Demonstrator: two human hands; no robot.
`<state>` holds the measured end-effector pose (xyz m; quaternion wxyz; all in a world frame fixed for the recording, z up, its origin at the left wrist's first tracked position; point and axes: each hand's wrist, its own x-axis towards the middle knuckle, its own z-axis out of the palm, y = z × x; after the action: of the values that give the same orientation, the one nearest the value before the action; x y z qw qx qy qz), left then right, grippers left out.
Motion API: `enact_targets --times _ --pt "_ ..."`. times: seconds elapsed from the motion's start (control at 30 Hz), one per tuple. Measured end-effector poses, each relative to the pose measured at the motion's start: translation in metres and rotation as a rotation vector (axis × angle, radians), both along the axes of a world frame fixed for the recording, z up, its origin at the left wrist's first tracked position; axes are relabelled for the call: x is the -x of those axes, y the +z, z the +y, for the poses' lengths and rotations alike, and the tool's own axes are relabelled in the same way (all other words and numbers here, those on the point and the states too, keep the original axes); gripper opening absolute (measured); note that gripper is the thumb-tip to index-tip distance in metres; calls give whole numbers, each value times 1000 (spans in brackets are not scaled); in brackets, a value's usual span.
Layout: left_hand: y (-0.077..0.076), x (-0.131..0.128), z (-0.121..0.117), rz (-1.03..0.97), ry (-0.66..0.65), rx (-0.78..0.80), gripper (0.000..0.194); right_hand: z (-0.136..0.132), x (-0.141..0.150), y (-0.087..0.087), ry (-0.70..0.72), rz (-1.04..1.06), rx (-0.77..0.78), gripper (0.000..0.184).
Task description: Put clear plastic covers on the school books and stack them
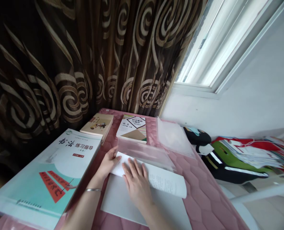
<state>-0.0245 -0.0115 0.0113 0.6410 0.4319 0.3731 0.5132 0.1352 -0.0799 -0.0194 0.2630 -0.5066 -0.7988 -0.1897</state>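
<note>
An open book (167, 179) lies in front of me, a curled page with print folded over its pale cover (122, 195). A clear plastic book cover (144, 151) extends from beneath its far edge. At the book's upper left corner, my left hand (110, 162) grips the edge, thumb on top; its other fingertips are partly hidden. My right hand (137, 182) rests flat on the white folded page with fingers stretched out, holding nothing. A silver bracelet (93, 190) circles the left wrist.
A calligraphy workbook (84, 166) tops a stack on the left, with smaller books (97, 124) behind. Another book (132, 127) lies farther back on the pink quilted surface (199, 188). A clear plastic sheet (174, 137) is at right, beside clothes and papers (242, 153). Curtains hang behind.
</note>
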Motion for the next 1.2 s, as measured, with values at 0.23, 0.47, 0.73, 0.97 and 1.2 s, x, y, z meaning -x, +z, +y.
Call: enact_targets --times 0.23,0.47,0.73,0.97,1.2 --pt "-8 -2 2 79 44 -56 71 1 -2 2 37 16 35 39" --pt "-12 -2 7 123 125 -96 67 3 -17 21 9 139 69 28" --pt "-13 -3 10 147 191 -83 62 15 -106 26 -309 269 126 30" --pt "-7 -3 9 147 194 -63 60 28 -165 4 -450 968 340 68" --pt "-9 -1 8 153 166 -65 67 37 -169 -3 -216 1531 424 71"
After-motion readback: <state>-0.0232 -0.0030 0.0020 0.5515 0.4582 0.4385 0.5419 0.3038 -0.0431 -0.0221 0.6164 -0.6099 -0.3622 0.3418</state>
